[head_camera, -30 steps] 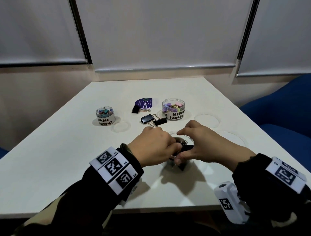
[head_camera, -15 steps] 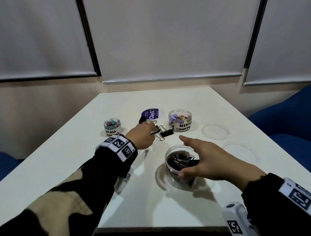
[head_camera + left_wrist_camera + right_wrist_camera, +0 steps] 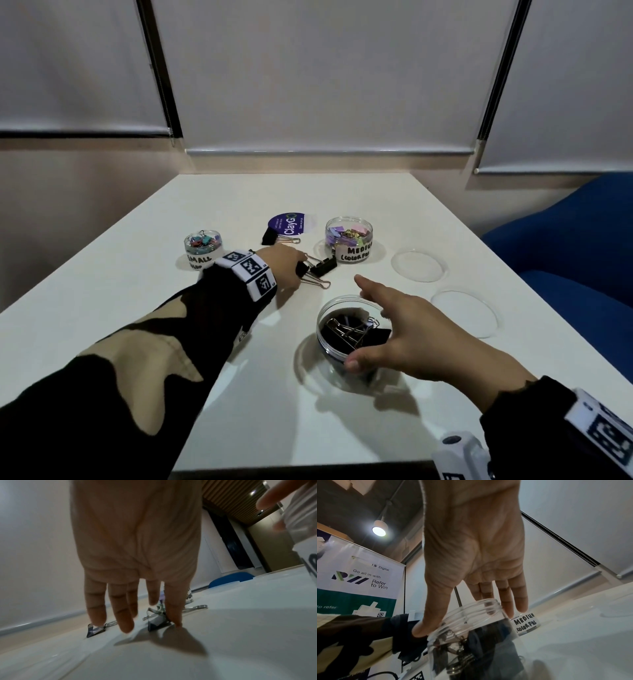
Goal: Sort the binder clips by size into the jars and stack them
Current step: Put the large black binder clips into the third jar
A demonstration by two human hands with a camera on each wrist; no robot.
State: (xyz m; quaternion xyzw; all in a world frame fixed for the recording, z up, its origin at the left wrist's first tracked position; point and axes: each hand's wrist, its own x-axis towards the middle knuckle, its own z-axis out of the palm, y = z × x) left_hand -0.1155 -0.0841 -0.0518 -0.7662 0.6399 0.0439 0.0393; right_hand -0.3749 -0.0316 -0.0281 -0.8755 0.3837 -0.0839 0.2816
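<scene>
Your left hand (image 3: 279, 265) is spread, fingertips down on the nearer of two black binder clips (image 3: 320, 269) mid-table; pinch its body, not the wire handles, which tangle with the other's. Beside them the medium jar (image 3: 349, 241) crowds you. Your right hand (image 3: 407, 332), fingers straight, steadies the large jar (image 3: 337, 337) near the front edge.

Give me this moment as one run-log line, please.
left hand: open, reaching black binder clips on table | right hand: open, steadying large jar | lids: off
</scene>
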